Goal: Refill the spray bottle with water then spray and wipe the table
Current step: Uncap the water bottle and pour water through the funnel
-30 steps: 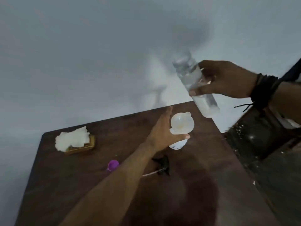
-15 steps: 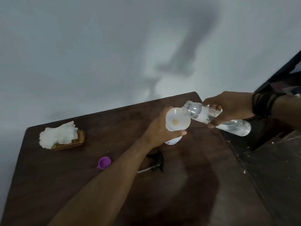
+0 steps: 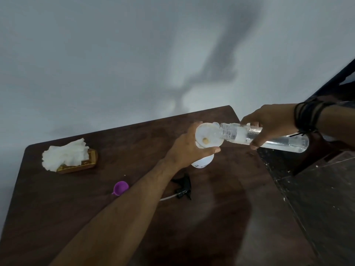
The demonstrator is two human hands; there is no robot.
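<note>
Head view, right hand gripping water bottle now tipped flatter, left hand clasping funnel

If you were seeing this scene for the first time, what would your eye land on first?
First, the clear water bottle, tipped almost flat in the right hand, its mouth at the white funnel that the left hand steadies on the spray bottle. Then the small things on the dark table: a purple cap, the black spray head and white tissues at the far left.
</note>
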